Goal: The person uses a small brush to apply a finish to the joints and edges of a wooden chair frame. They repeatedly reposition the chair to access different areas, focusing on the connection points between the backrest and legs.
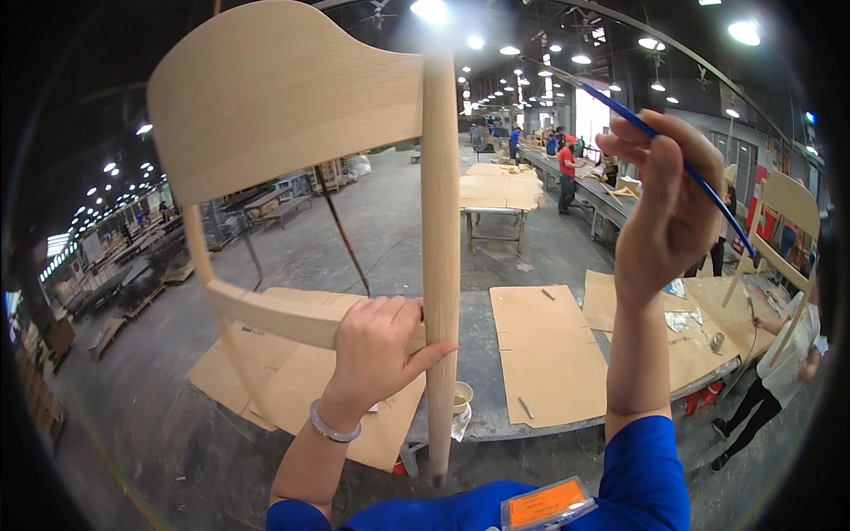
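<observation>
A pale wooden chair frame [292, 97] is held up close in front of me, its curved backrest at the upper left and one round leg [441, 221] upright in the middle. My left hand [379, 334] is wrapped round the seat rail where it meets that leg, the thumb lying across the leg. Raised at the right, my right hand [664, 195] pinches a thin blue-handled paintbrush [633, 117]. Its slim tip points up and left, apart from the chair frame.
Below stands a worktable [474, 305] with flattened cardboard [549, 354] on it. A small cup [461, 398] sits near its front edge, behind the leg. At the right, a co-worker [788, 327] stands by another chair frame [788, 212]. Further tables and people fill the hall beyond.
</observation>
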A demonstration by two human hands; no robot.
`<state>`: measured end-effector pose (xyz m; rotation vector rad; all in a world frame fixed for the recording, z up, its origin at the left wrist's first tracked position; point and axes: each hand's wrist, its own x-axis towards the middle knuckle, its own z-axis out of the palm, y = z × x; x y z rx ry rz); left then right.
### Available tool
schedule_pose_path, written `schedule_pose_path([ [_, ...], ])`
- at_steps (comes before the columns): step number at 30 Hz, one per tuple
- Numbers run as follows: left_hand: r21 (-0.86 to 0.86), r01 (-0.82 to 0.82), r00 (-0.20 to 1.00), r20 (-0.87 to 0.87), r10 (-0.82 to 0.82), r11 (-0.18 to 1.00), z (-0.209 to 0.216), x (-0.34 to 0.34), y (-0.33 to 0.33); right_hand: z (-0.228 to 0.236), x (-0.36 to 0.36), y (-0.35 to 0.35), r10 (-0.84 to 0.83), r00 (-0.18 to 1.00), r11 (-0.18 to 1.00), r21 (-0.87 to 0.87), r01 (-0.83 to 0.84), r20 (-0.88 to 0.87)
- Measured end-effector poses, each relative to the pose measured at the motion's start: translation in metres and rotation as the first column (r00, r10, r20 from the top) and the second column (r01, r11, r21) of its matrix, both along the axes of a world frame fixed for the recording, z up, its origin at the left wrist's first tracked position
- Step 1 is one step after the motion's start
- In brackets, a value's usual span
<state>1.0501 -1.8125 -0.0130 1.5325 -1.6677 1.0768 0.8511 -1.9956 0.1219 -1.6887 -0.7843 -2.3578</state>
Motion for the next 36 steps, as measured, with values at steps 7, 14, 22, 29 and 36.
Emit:
schedule_pose_path([
  [7, 0.079, -0.154, 0.986, -0.054, 0.158, 0.985, -0.002, -0.003, 0.005, -0.002, 0.059, -0.006, 0.275, 0.961, 0.948, 0.178, -0.266, -0.027],
  [14, 0.227, -0.214, 0.974, -0.031, 0.226, 0.950, 0.006, -0.004, 0.027, -0.013, 0.111, 0.016, 0.482, 0.866, 0.860, 0.114, -0.497, 0.135],
  [22, 0.195, -0.213, 0.962, -0.127, 0.240, 0.957, 0.006, 0.003, 0.021, -0.013, 0.144, 0.022, 0.648, 0.729, 0.693, 0.227, -0.685, 0.221],
  [29, 0.572, -0.170, 0.850, -0.327, 0.413, 0.803, 0.045, 0.003, 0.002, -0.056, 0.166, 0.036, 0.643, 0.728, 0.681, 0.259, -0.685, 0.238],
  [36, 0.315, -0.259, 0.930, -0.176, 0.324, 0.913, 0.025, 0.007, -0.035, -0.046, 0.156, -0.011, 0.587, 0.768, 0.693, 0.330, -0.641, 0.259],
])
